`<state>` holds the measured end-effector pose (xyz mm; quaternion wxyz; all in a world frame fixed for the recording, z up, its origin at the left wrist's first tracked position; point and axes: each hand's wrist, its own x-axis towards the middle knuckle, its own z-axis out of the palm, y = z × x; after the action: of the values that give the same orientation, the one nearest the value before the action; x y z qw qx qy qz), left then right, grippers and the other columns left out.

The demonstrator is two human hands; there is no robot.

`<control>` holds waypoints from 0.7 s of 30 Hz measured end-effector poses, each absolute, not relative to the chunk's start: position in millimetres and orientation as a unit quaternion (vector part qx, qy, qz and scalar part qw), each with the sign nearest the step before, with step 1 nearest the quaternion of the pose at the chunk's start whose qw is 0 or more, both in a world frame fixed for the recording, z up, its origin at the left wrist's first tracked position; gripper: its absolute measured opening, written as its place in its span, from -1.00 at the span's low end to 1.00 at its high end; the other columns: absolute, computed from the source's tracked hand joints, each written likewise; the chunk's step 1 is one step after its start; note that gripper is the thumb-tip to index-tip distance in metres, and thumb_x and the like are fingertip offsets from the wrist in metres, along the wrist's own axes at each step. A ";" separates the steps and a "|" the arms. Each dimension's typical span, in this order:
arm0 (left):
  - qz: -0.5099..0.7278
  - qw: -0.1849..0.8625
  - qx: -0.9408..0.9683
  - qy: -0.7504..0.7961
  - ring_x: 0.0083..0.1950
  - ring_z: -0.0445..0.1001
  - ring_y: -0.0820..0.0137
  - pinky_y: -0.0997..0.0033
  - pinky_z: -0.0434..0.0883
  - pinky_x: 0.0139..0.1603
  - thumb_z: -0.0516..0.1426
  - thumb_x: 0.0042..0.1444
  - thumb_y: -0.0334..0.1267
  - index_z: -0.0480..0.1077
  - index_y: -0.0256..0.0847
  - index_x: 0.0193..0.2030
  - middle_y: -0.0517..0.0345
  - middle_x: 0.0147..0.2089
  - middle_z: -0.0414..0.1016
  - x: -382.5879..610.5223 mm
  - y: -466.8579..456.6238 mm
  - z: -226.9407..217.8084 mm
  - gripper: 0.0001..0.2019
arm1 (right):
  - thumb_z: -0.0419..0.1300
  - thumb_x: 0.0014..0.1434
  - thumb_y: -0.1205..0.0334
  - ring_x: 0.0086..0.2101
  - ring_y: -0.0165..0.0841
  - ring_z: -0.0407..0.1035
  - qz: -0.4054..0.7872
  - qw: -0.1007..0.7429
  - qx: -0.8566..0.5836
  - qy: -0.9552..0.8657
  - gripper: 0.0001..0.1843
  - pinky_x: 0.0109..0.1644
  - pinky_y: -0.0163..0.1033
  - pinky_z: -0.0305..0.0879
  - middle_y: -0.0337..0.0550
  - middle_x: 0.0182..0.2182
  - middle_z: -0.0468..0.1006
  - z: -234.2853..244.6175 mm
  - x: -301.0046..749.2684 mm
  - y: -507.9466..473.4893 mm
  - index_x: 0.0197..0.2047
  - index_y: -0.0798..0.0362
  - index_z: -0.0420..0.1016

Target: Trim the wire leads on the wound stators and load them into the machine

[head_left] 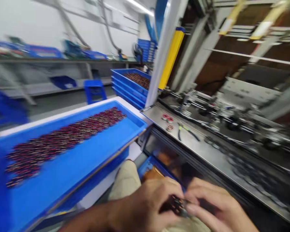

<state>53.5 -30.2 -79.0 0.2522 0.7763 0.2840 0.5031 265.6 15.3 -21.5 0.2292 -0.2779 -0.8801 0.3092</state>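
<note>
Copper-coloured part sits clasped in left grip, its edge pinched by right grip.

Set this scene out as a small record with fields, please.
Left hand: holds a small, dark, copper-coloured part
Right hand: at that part's edge; grip blurred
Picture left: long blue plastic tray bearing rows of red-and-brown parts
Picture right: grey metal ledge with green-handled pliers and small red-rimmed round parts
Behind: stacked blue plastic crates
</note>
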 end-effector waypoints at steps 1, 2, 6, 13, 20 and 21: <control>0.492 0.250 0.782 0.288 -0.05 0.59 0.33 0.45 0.50 0.01 0.25 0.10 -0.47 0.23 -0.17 0.06 -0.06 -0.06 0.58 53.8 -29.8 -77.3 -0.57 | 0.18 0.30 0.23 -0.44 -0.40 0.41 0.330 0.205 -0.309 -0.868 -0.82 -0.37 -0.32 0.37 -0.20 -0.47 0.48 -15.7 265.4 11.5 -0.36 0.03 0.50; 0.490 0.252 0.784 0.287 -0.04 0.58 0.35 0.48 0.49 0.03 0.24 0.08 -0.52 0.23 -0.16 0.06 -0.02 -0.06 0.58 54.3 -29.0 -76.7 -0.56 | 0.17 0.31 0.26 -0.42 -0.42 0.37 0.350 0.188 -0.331 -0.856 -0.82 -0.35 -0.33 0.33 -0.22 -0.46 0.46 -11.3 265.4 9.1 -0.36 0.04 0.46; 0.493 0.241 0.789 0.276 0.01 0.56 0.41 0.59 0.44 0.09 0.19 0.04 -0.61 0.25 -0.17 0.06 0.04 -0.06 0.57 60.1 -25.9 -77.3 -0.53 | 0.09 0.33 0.37 -0.36 -0.43 0.31 0.328 0.172 -0.339 -0.865 -0.89 -0.28 -0.33 0.25 -0.22 -0.38 0.44 -4.7 273.7 2.5 -0.26 0.07 0.39; 0.458 0.258 0.817 0.237 0.00 0.56 0.37 0.55 0.49 0.07 0.25 0.07 -0.55 0.33 -0.22 0.16 0.00 -0.03 0.53 67.9 -18.5 -66.2 -0.49 | 0.00 0.36 0.42 -0.40 -0.33 0.18 0.034 0.211 -0.264 -0.941 -0.82 -0.34 -0.19 0.09 -0.09 -0.39 0.42 -15.8 300.7 -15.3 -0.20 0.18 0.41; 0.436 0.308 0.820 0.205 0.01 0.52 0.32 0.40 0.54 0.00 0.25 0.04 -0.62 0.37 -0.21 0.13 -0.01 -0.02 0.45 74.2 -13.2 -67.3 -0.49 | 0.06 0.35 0.42 -0.33 -0.34 0.27 0.083 0.225 -0.315 -0.918 -0.90 -0.29 -0.20 0.20 -0.10 -0.30 0.46 -14.6 330.7 -17.2 -0.15 0.13 0.39; 0.435 0.308 0.820 0.208 0.02 0.51 0.31 0.37 0.55 0.01 0.25 0.04 -0.62 0.36 -0.19 0.14 -0.01 -0.01 0.45 75.2 -12.8 -67.9 -0.47 | 0.09 0.34 0.42 -0.29 -0.34 0.30 0.096 0.236 -0.322 -0.912 -0.92 -0.25 -0.21 0.24 -0.09 -0.27 0.47 -10.4 334.6 -16.7 -0.13 0.13 0.39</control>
<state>75.2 -12.8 -67.9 0.3079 0.8202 0.2084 0.4349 334.6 -16.7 -10.4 0.2356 -0.3224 -0.9117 0.0963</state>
